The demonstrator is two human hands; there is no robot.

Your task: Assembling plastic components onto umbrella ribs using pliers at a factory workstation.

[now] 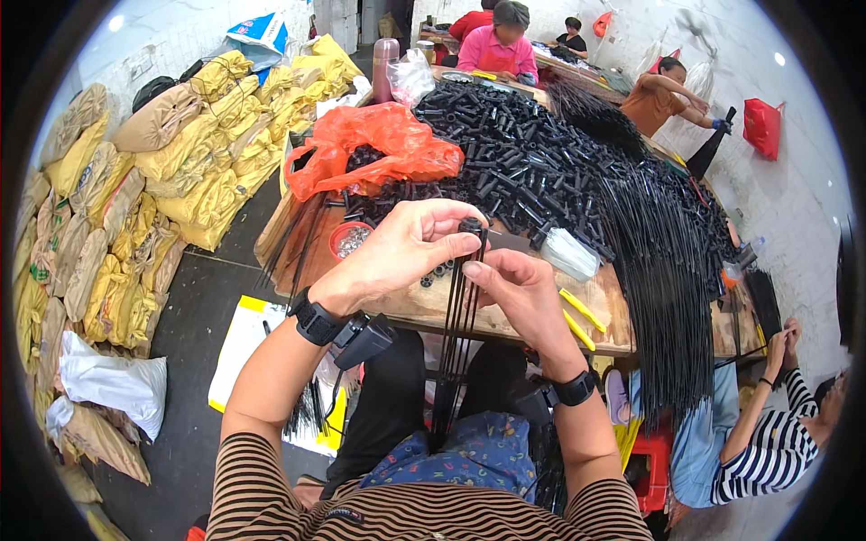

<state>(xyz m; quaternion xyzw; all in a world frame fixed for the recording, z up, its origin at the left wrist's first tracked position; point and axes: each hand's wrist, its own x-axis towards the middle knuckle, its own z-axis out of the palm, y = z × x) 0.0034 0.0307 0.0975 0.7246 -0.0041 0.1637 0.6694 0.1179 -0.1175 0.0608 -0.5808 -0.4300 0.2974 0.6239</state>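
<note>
Over the near table edge, my left hand [406, 248] pinches the dark cap-like top of an upright bundle of thin black rods [457, 316]. Just below it on the right, my right hand [521, 284] closes its thumb and fingers on the same rods. The bundle hangs down between my knees, its lower end near the blue patterned cloth [460, 455] on my lap. Beyond my hands spreads a large heap of short black plastic tubes [514, 149]. Beside my left wrist sits a red bowl [333, 242] of small silvery pieces.
An orange-red plastic bag [388, 149] lies at the table's left. Yellow-handled pliers [582, 320] and a clear packet of white strips [570, 254] lie right of my hands. Long black rods [658, 298] overhang the right edge. Yellow sacks [194, 176] are stacked left; co-workers sit around.
</note>
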